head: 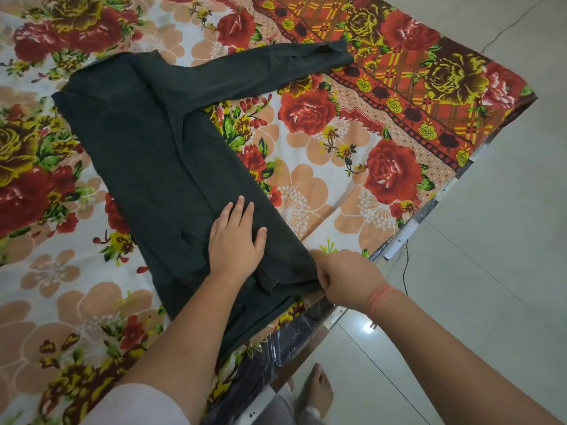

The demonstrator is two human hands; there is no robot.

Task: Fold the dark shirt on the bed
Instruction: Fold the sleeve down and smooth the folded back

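Dark shirt [159, 142], hem pinched by right hand [346, 277]; fingertips hidden

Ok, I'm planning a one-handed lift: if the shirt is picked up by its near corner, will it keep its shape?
Probably not: the shirt looks thin and floppy, bunching where the right hand pinches it. The outstretched sleeve would likely dangle. The left hand pressing flat suggests it slides.

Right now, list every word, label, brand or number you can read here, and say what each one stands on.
No readable text in this view.
dark shirt: plain, no print or tag showing.
bedsheet: flowers and checks only, no lettering.
plastic-wrapped bed edge: pale patches, too blurred to tell whether they carry text.
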